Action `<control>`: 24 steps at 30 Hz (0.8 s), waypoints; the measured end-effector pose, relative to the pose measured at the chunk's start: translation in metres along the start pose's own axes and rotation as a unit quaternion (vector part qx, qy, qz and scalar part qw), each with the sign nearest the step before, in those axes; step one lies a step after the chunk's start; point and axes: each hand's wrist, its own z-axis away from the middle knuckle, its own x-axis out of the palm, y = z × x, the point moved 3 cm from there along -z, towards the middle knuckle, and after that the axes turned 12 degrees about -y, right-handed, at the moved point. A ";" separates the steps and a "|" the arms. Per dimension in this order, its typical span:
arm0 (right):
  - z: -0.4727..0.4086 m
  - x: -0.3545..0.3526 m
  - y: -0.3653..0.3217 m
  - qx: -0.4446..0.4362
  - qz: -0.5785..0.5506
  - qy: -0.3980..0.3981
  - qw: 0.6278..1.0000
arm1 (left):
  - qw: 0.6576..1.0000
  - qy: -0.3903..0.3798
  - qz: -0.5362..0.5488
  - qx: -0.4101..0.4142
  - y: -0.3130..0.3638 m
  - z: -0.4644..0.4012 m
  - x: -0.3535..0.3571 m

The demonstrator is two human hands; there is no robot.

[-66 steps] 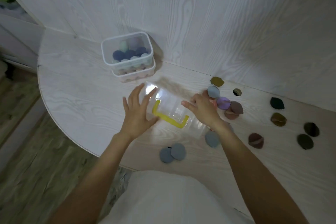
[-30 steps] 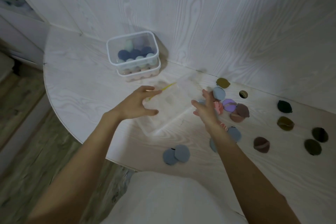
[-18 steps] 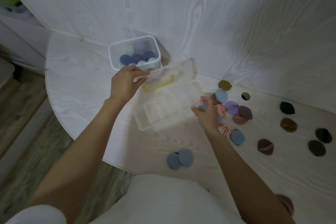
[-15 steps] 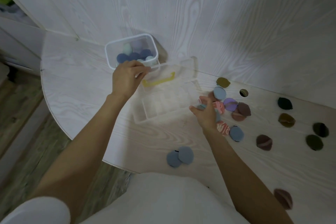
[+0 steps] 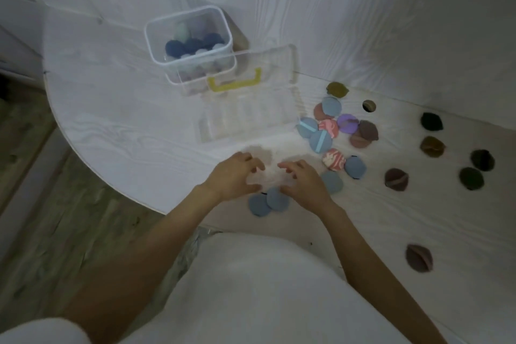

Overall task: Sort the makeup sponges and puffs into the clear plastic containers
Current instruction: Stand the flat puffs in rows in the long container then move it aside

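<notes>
Both hands withdrew from opened organizer.

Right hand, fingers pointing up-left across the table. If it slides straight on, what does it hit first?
Likely the left hand: the right hand points its fingertips at it across a small gap. Depth is unclear.

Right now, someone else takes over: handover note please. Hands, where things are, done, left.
Hands: left hand and right hand sit over the table near the front edge, fingers loosely curled, holding nothing.
Things: compartment case lies open and looks empty, its lid propped up. Tub behind it holds sponges. Puffs lie loose: two blue puffs by the hands, a mixed cluster right of the case, dark puffs farther right.
Done: case opened.
Left: all loose puffs.
</notes>
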 end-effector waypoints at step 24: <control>-0.007 -0.015 -0.046 -0.025 -0.304 0.110 0.946 | 0.941 0.323 0.095 -0.033 -0.057 0.073 -0.062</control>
